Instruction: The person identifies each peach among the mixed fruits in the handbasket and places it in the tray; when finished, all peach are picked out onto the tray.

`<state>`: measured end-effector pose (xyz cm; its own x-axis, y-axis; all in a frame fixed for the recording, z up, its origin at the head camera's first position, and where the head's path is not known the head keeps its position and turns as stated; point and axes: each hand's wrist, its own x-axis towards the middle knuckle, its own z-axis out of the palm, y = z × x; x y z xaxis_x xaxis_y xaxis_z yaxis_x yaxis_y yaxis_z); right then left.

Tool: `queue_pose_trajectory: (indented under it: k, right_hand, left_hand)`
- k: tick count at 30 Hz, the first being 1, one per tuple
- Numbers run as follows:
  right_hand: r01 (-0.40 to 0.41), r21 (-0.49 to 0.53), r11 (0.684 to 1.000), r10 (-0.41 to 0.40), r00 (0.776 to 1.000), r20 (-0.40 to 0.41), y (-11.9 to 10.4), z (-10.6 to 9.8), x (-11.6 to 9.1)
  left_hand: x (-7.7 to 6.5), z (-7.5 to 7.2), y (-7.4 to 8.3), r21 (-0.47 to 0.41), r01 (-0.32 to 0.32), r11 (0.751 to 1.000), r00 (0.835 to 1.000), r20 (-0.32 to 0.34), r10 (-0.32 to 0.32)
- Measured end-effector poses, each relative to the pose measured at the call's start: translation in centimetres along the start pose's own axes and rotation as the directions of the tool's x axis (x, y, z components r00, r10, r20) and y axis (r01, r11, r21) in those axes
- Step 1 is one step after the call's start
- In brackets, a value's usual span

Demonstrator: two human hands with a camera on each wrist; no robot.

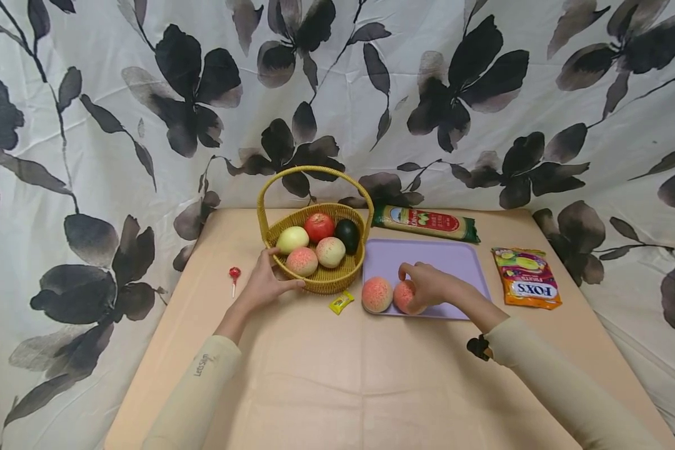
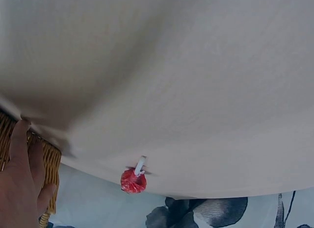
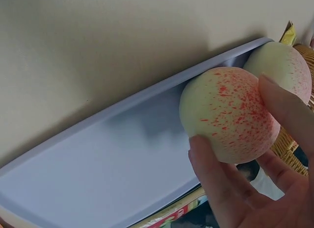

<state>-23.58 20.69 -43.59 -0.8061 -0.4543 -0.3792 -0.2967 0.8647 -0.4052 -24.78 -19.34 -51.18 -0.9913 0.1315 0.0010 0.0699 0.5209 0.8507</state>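
Note:
In the head view my right hand (image 1: 427,287) holds a pink-speckled peach (image 1: 404,296) at the front of a lilac tray (image 1: 455,250). The right wrist view shows my thumb and fingers around this peach (image 3: 230,115). A second peach (image 1: 377,294) sits beside it at the tray's front left corner. My left hand (image 1: 265,284) rests against the left side of a yellow wicker basket (image 1: 329,285), its fingers fairly straight on the wall in the left wrist view. Inside the basket lie two peaches (image 1: 302,261), a pale yellow-green fruit (image 1: 293,240), a red fruit (image 1: 319,227) and a dark, avocado-like fruit (image 1: 347,235).
A red lollipop (image 1: 234,273) lies left of the basket, and a yellow wrapped candy (image 1: 341,302) in front of it. Behind the tray is a long green-and-red packet (image 1: 425,223). A Fox's candy bag (image 1: 526,278) lies to the right. Floral cloth (image 1: 337,94) hangs behind the table.

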Motion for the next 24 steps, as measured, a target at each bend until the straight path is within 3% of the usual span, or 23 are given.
queue_pose_trajectory:
  k: [24]
  right_hand:
    - [0.014,-0.041,0.999,-0.015,0.999,-0.03,0.07,0.13,0.04]
  left_hand:
    - [0.11,0.09,-0.27,0.018,-0.022,1.0,1.0,-0.009,0.022]
